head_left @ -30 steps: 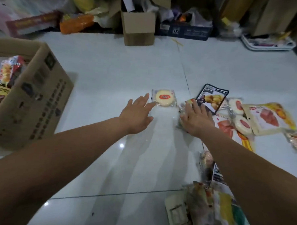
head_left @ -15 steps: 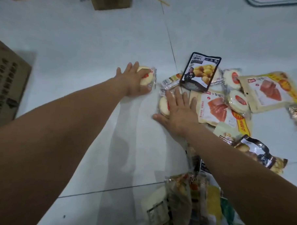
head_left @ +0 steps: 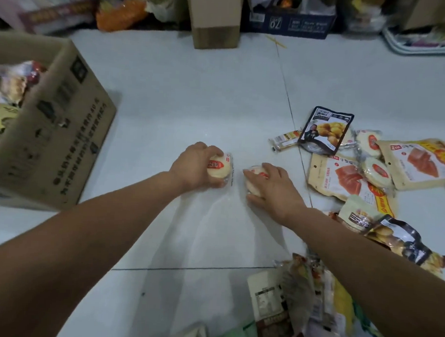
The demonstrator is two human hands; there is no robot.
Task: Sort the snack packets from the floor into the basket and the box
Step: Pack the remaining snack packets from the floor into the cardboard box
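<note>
My left hand (head_left: 194, 168) grips a round pale cake packet (head_left: 220, 169) with a red label, on the white floor at the middle. Just to its right my right hand (head_left: 275, 189) grips a second round cake packet (head_left: 252, 181), mostly hidden under the fingers. The big cardboard box (head_left: 62, 136) stands at the left with several packets inside. More snack packets lie at the right: a black chestnut pouch (head_left: 325, 129), two beige meat pouches (head_left: 343, 177), and two more round cakes (head_left: 375, 168). No basket is in view.
A heap of packets (head_left: 307, 294) lies at the bottom right under my right arm. A small cardboard box (head_left: 215, 20), a dark blue box (head_left: 289, 23) and other clutter line the far edge of the floor. A tray (head_left: 423, 42) sits far right.
Both hands have pulled back toward me, each closing on a round cake packet. The head view has lifted, and the big box and far clutter are in view again.
</note>
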